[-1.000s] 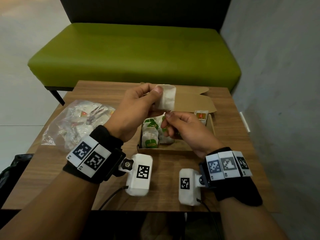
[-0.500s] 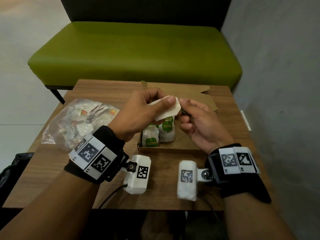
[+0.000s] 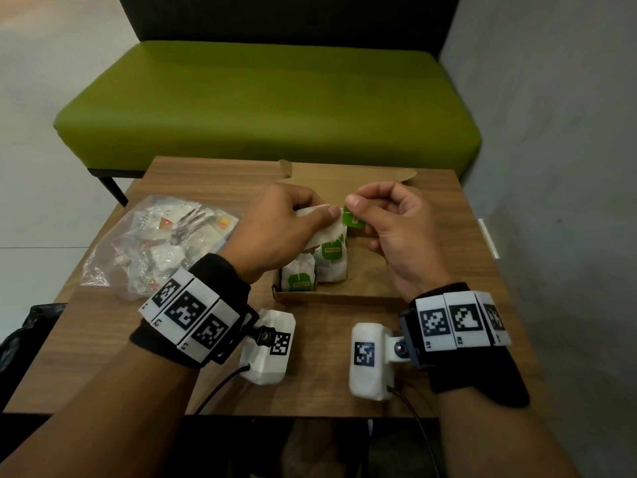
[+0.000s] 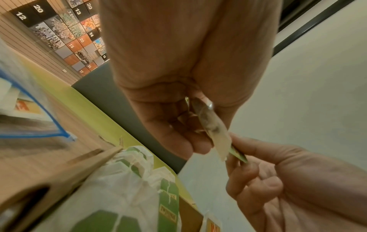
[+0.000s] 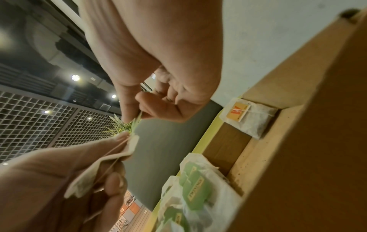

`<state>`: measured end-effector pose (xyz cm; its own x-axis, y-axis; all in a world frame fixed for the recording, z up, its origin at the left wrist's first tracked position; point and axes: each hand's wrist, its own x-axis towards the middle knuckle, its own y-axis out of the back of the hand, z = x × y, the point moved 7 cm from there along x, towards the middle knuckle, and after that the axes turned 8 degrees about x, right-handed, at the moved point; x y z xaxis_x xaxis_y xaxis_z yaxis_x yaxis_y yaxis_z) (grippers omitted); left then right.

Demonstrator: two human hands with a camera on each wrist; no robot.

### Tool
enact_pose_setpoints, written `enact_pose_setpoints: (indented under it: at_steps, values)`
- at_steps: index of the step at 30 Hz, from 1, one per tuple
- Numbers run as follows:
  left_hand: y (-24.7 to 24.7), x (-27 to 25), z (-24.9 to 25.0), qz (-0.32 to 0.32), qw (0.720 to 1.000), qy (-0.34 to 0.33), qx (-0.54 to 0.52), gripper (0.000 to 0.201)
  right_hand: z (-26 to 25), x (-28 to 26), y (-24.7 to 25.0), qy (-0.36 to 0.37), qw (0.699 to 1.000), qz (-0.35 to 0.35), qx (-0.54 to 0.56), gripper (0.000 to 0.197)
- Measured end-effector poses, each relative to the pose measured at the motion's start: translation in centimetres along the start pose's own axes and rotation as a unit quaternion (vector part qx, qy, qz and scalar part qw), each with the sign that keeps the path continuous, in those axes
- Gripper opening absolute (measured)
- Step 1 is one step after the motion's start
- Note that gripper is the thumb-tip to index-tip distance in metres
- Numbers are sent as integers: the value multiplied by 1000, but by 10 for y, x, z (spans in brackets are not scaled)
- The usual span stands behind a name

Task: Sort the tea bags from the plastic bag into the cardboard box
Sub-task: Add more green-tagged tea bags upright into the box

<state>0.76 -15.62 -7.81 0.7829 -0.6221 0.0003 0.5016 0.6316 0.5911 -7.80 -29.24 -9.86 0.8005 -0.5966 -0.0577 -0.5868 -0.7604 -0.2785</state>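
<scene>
Together, left hand (image 3: 279, 229) pinches tea bag (image 3: 325, 236); right hand (image 3: 396, 229) pinches its green tag (image 3: 352, 219)

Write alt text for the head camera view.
Over an open cardboard box, the left hand holds a white tea bag while the right hand pinches its green tag. A plastic bag lies left.

Lounge or lobby: green bench (image 3: 269, 108), numbered lockers (image 4: 79, 40).
</scene>
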Motion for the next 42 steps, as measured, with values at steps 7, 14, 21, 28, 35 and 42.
enact_pose_setpoints:
  at_steps: [7,14,21,28,35,42]
  values:
    - [2,1,-2,40,999,8,-3,24,-1,-2,-11,30,997,-53,-47,16]
    - [-2,0,0,19,999,14,-43,28,-2,-4,-18,39,994,-87,-54,9]
    - [-3,-1,1,0,998,1,-57,27,0,-3,-10,41,992,-50,-111,7]
    - [-2,0,1,-23,984,22,-176,25,22,-4,-12,-139,985,-103,-4,27]
    - [-3,-1,2,-33,982,14,-187,26,32,-20,-29,-231,942,-225,91,35]
    - [1,-1,6,-50,970,10,-238,27,41,-28,-34,-286,919,-261,72,31]
